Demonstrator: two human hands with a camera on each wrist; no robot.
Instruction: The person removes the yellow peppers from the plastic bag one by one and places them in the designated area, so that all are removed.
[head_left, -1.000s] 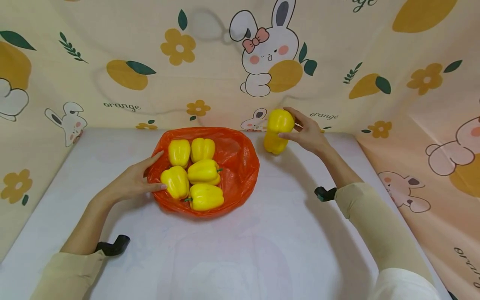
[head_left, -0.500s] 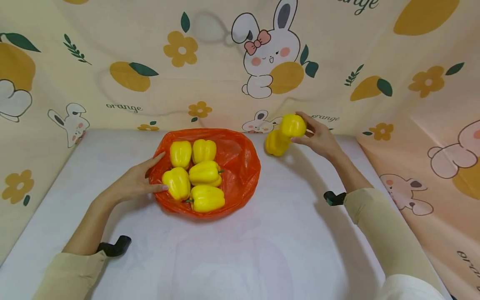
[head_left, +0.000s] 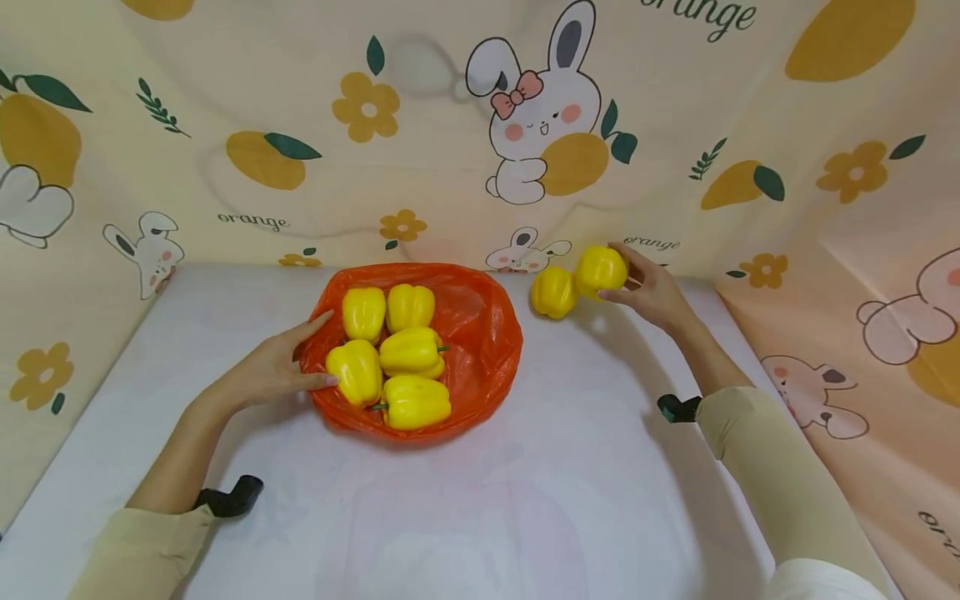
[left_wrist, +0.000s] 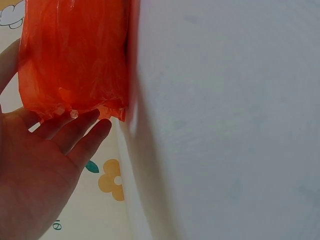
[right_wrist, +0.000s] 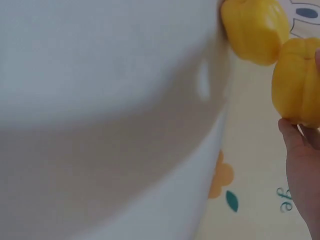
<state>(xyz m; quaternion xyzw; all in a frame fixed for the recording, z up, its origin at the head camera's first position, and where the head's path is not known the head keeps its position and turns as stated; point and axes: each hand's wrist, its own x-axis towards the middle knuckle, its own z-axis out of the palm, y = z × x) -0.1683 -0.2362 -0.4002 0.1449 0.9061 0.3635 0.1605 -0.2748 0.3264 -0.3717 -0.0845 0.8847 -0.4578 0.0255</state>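
My left hand [head_left: 270, 365] holds the left side of a red plastic bag [head_left: 476, 367], its rim spread wide. In the left wrist view, fingers [left_wrist: 90, 140] lie against the bag's outer wall. Several yellow bell peppers [head_left: 416, 403] lie inside, mostly in the left and middle; some green stems show. To the bag's right, my right hand [head_left: 656, 292] grips a yellow bell pepper [head_left: 602, 271] between thumb and fingers. Another yellow bell pepper [head_left: 553, 292] sits on the table just left of it; the two overlap slightly in the right wrist view.
The white table [head_left: 465, 525] ends at a cloth backdrop [head_left: 420, 183] printed with rabbits, flowers and oranges, which also rises at both sides. Black wrist mounts [head_left: 232, 497] stick out from both forearms.
My right hand has moved right and slightly down with its bell pepper, from over the other pepper to beside it. The left hand and the bag have stayed in place.
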